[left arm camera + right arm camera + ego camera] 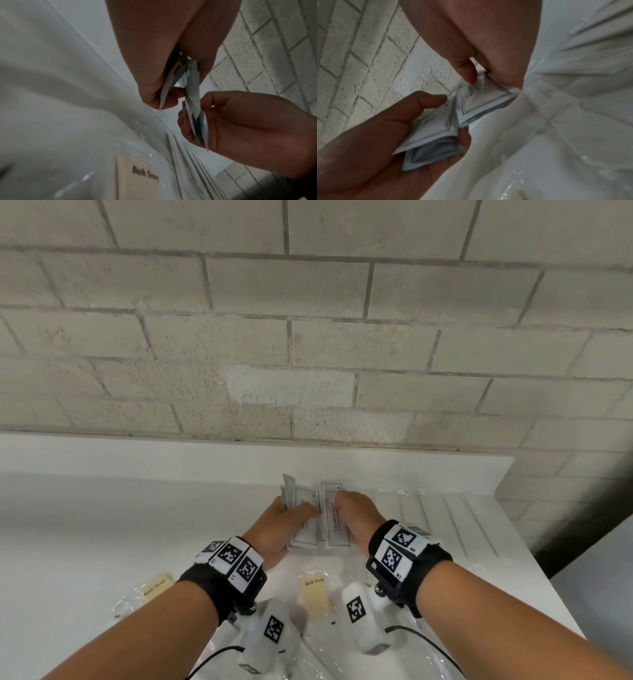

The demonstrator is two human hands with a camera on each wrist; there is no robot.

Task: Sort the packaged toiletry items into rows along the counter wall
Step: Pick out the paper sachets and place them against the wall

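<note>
Above the white counter (102, 525), close to the wall, both hands hold white sachets printed "Shampoo & Conditioner". My left hand (291, 515) grips a fanned stack of several sachets (305, 522), thumb on top. My right hand (342, 501) pinches one or two sachets (337, 520) beside that stack. In the right wrist view the right hand (481, 75) pinches its sachets (481, 100), and the left hand's stack (433, 142) touches them at a corner. From the left wrist the sachets (192, 83) appear edge-on between the left hand (171, 97) and right hand (192, 108).
Two "Bath Soap" bars in clear wrap lie near me, one at the left (156, 589) and one in the middle (315, 597). Several long white packets (445, 518) lie side by side at the right. A low backsplash (239, 457) meets the brick wall. The counter ends at its right edge (548, 577).
</note>
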